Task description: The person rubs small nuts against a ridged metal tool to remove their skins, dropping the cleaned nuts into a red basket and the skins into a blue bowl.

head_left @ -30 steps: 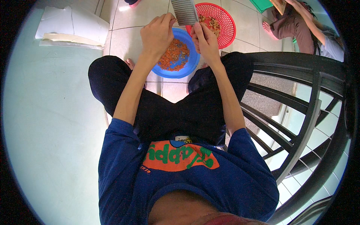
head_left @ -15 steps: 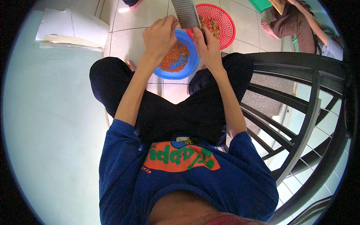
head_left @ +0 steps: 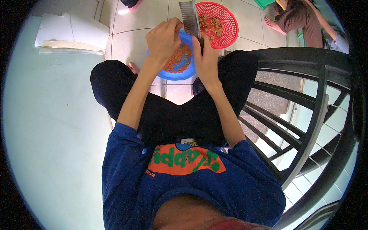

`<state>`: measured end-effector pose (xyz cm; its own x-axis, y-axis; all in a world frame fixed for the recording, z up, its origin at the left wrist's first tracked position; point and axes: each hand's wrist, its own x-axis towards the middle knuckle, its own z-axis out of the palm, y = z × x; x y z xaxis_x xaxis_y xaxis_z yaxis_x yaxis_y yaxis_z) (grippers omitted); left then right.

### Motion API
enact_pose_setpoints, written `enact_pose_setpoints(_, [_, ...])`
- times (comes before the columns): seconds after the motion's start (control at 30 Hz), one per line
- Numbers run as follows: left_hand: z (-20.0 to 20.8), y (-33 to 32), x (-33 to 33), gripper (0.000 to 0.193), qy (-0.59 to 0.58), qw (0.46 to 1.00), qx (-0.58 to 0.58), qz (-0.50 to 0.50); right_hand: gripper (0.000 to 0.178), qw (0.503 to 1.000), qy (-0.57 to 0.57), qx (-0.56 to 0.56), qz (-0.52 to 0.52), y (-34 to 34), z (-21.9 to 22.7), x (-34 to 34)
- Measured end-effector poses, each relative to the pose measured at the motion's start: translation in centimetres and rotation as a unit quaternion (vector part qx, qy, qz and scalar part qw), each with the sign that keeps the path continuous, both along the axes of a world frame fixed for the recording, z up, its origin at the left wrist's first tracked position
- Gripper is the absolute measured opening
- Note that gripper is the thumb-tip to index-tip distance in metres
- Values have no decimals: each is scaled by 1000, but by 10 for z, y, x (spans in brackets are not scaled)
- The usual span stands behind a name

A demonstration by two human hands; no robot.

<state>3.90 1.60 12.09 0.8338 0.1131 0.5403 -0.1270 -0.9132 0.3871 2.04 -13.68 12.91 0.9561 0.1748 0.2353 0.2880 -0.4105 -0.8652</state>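
Black handle [head_left: 201, 44] within curled right grip [head_left: 206, 64]

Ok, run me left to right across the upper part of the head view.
White sheet → left hand → ridged cutter → red perforated basket → another person's brown trousers.

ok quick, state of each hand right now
Left hand: curled closed; can't tell whether it pinches anything.
Right hand: closed, holding a black-handled ridged knife.
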Motion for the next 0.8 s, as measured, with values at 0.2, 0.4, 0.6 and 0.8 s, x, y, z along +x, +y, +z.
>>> enact_pose_setpoints(0.2, [3, -1, 1, 7, -20, 1000, -11, -17, 23, 999, 44, 4, -12, 2, 3, -13])
enact_pose_setpoints(0.4, [1, -2, 0, 6, -19, 999, -23, -17, 21, 999, 31, 2, -23, 2, -5, -24])
enact_pose_setpoints(0.6, [5, 1, 0, 8, 0, 999, -46, -16, 22, 996, 80, 2, -24, -3, -12, -46])
enact_pose_setpoints(0.8, [2, 2, -1, 9, 28, 998, -51, -20, 21, 992, 125, 7, -32, -9, -16, -60])
